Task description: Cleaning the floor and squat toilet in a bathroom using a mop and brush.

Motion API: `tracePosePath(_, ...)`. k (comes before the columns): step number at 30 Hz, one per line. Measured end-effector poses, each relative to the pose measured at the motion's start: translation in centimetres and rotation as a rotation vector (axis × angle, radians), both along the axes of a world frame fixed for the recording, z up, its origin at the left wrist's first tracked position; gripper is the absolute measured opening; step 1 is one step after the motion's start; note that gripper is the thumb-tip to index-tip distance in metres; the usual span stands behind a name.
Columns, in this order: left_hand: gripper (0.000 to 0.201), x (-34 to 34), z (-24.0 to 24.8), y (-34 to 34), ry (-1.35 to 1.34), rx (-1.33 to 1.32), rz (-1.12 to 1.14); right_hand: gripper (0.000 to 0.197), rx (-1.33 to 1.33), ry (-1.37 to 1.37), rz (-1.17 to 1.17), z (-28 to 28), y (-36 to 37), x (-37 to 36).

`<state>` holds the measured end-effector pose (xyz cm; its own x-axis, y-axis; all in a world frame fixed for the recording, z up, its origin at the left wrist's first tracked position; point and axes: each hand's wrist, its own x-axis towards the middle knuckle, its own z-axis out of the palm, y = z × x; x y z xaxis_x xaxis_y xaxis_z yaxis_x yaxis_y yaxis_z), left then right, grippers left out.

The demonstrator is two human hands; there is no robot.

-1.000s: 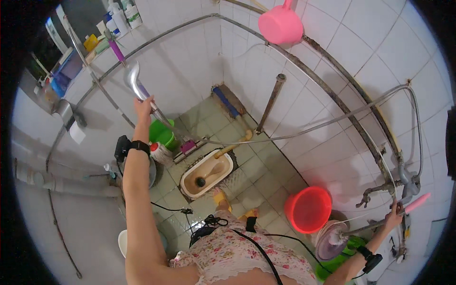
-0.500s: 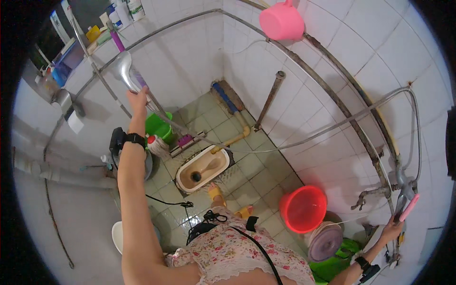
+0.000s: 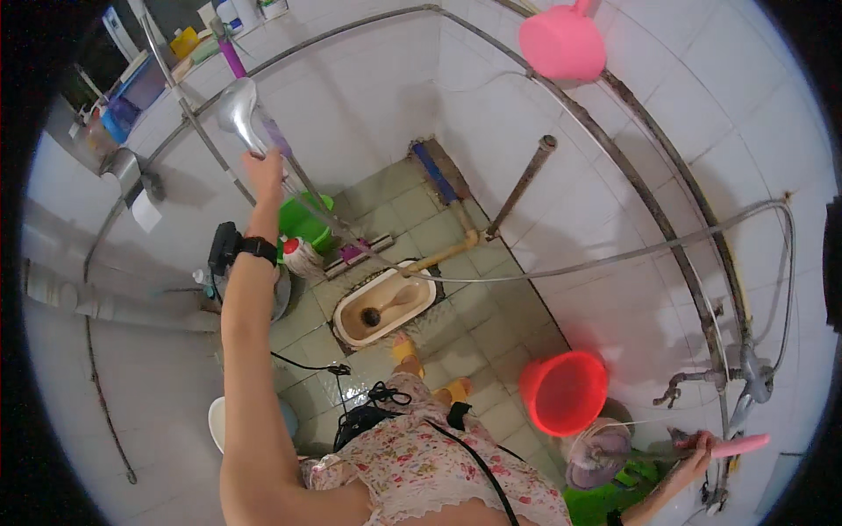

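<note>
My left hand [image 3: 266, 171] is raised on the left side and closed around the handle of a silver shower head [image 3: 239, 105]. A grey metal hose [image 3: 605, 259] runs from near that hand across to the mixer tap [image 3: 752, 386] on the right wall. Low on the right, my right hand [image 3: 697, 456] is closed on a long pink-handled tool [image 3: 741, 445]. The pink part points right, and a greyish length seems to reach left past my fingers; its kind cannot be made out. A pale purple round thing [image 3: 598, 456] lies just left of that hand.
A squat toilet [image 3: 419, 294] is set in the tiled floor ahead of my feet. Behind it stand a green bucket [image 3: 303, 223] and a mop [image 3: 303, 257]. A red bucket [image 3: 561, 359] stands right. A pink dipper [image 3: 561, 39] hangs by the wall pipes [image 3: 631, 171].
My right hand has moved down and left, away from the mixer tap. The pink handle has turned from upright to nearly level. My left hand still grips the shower head; the view has shifted slightly.
</note>
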<state>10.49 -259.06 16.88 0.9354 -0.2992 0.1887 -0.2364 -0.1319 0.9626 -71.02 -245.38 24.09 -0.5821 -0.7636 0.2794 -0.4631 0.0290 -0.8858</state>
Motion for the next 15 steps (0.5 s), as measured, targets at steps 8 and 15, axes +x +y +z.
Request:
tracePosePath(8, 0.031, 5.0, -3.9, -1.9, -0.182, -0.015, 0.009, 0.022, 0.597, -0.036, 0.521, 6.1, -10.5, 23.0)
tracePosePath(15, 0.031, 5.1, -6.0, -3.6, -0.184, -0.096, -0.084, 0.042, 0.521, -0.663, 1.238, 1.0, -20.8, 39.2)
